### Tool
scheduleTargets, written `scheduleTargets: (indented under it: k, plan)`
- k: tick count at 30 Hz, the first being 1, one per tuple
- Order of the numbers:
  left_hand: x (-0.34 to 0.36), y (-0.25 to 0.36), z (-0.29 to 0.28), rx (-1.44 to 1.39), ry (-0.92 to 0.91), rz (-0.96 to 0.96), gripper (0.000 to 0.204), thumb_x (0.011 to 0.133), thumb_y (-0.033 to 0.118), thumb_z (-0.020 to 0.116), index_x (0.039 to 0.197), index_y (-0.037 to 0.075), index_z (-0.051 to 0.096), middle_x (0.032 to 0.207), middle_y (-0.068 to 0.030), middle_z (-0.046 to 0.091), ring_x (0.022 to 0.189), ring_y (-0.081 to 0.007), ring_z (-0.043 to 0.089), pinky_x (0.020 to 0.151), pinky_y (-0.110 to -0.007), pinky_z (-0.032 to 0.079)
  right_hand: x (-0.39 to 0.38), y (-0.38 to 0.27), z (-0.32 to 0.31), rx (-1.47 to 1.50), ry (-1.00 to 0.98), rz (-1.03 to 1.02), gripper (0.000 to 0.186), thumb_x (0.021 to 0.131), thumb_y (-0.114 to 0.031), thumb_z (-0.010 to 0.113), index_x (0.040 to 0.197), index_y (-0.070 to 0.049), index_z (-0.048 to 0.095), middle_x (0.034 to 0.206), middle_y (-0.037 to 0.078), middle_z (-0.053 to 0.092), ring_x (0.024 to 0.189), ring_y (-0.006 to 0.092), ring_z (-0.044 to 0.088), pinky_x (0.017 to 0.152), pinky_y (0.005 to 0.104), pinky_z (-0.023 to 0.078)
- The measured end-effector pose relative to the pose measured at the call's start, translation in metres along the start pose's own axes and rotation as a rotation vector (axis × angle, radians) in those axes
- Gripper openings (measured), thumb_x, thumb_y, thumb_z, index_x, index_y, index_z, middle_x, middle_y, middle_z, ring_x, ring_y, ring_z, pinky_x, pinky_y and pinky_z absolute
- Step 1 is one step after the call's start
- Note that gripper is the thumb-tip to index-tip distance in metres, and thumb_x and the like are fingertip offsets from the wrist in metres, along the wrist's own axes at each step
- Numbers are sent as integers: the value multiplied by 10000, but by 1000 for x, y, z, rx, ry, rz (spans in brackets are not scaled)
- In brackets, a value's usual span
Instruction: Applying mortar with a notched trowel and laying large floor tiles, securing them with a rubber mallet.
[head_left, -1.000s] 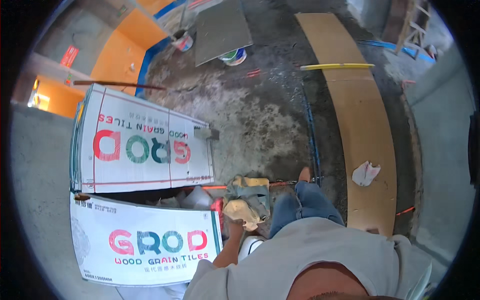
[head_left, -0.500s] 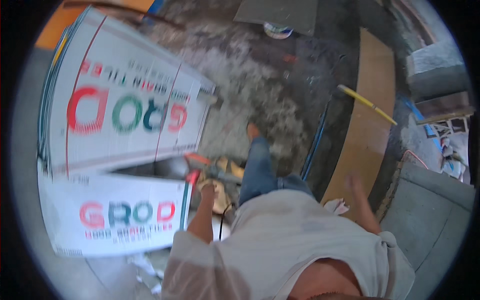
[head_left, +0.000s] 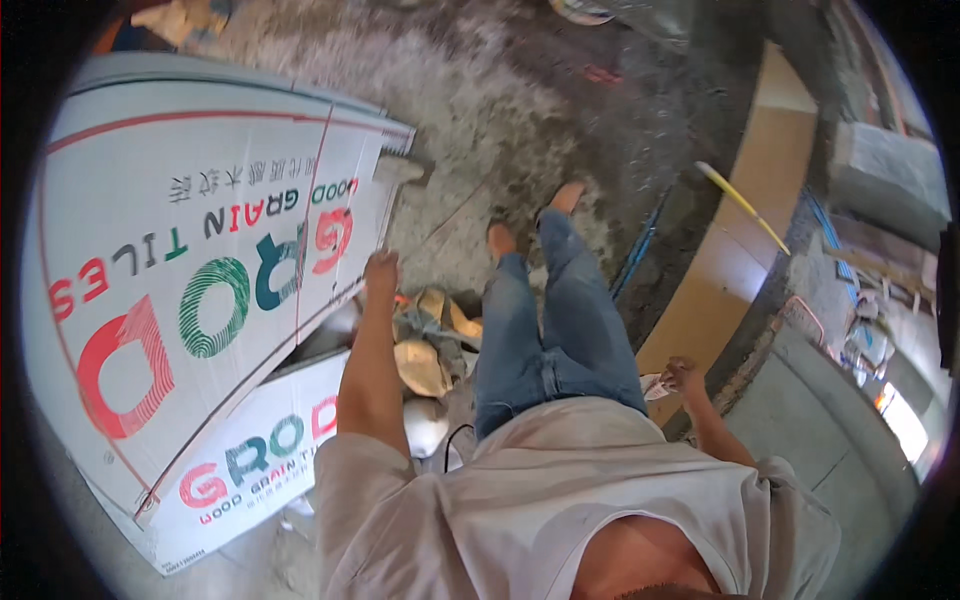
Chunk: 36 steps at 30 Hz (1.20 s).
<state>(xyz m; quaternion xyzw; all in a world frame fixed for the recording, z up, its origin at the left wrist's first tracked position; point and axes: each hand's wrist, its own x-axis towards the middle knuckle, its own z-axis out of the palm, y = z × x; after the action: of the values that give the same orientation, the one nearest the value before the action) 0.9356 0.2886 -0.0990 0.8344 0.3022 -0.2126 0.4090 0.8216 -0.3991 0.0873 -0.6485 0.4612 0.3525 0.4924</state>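
At the near right corner of a large white carton (head_left: 235, 190) printed in red and green is my left hand (head_left: 382, 268). Its fingers are bent at the carton's edge, closed on it as far as I can see. A second white carton (head_left: 270, 470) lies partly beneath, nearer to me. My right hand (head_left: 683, 376) hangs by my right hip with curled fingers. Whatever it may hold is hidden. Beside it shows a crumpled white piece of cloth or paper (head_left: 653, 386). Left of my legs lie tan pieces (head_left: 422, 368) and a pale rounded object (head_left: 425, 425).
A long brown board (head_left: 725, 265) lies on the right, with a yellow stick-like tool (head_left: 745, 208) across it. Blue strips (head_left: 638, 250) lie on the stained concrete floor (head_left: 465, 130). A grey ledge (head_left: 830, 420) runs along the right, with a grey block (head_left: 885, 165) farther off.
My left hand has gone forward from over the tan pieces to the large carton's edge. My right hand has come in toward my hip. The view has shifted, and both legs now show fully.
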Motion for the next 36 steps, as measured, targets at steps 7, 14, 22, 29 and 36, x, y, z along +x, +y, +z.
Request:
scheduleTargets:
  k: [7, 14, 22, 29, 36]
  plan:
    - [164, -58, 42, -123, 279, -273, 534, 785, 329, 659, 1155, -39, 544, 1032, -238, 616, 941, -343, 612, 825, -375, 477, 85, -124, 101, -145, -14, 323, 134, 857, -180, 571, 908, -57, 584, 683, 57, 580, 535, 142, 548, 457, 259, 429]
    - [281, -54, 113, 111, 415, -27, 596, 748, 340, 699, 1194, -12, 520, 975, -236, 631, 874, -316, 637, 755, -385, 486, 131, -157, 108, -300, 89, 446, 164, 853, -216, 584, 888, -57, 601, 713, 54, 583, 618, 172, 600, 590, 310, 508]
    - [254, 0, 132, -45, 168, -121, 406, 742, 282, 698, 923, -46, 542, 878, -227, 600, 746, -373, 599, 685, -416, 503, 179, -185, 112, -332, 26, 228, 170, 861, -187, 568, 913, -28, 604, 707, 31, 561, 601, 125, 540, 553, 273, 452]
    - [56, 344, 191, -1118, -493, -485, 273, 926, 275, 526, 1071, 49, 481, 1002, -101, 563, 832, -200, 594, 681, -339, 521, 150, -333, 189, 26, -240, -167, 292, 880, -261, 599, 997, 5, 587, 804, 19, 583, 747, 93, 546, 662, 258, 461]
    - [9, 514, 230, -734, -763, 51, 328, 958, 264, 465, 1211, 56, 473, 990, -59, 577, 801, -139, 579, 680, -268, 481, 133, -453, 139, 494, -1, -41, 169, 841, -199, 593, 882, -38, 563, 742, 55, 584, 592, 139, 559, 501, 300, 451]
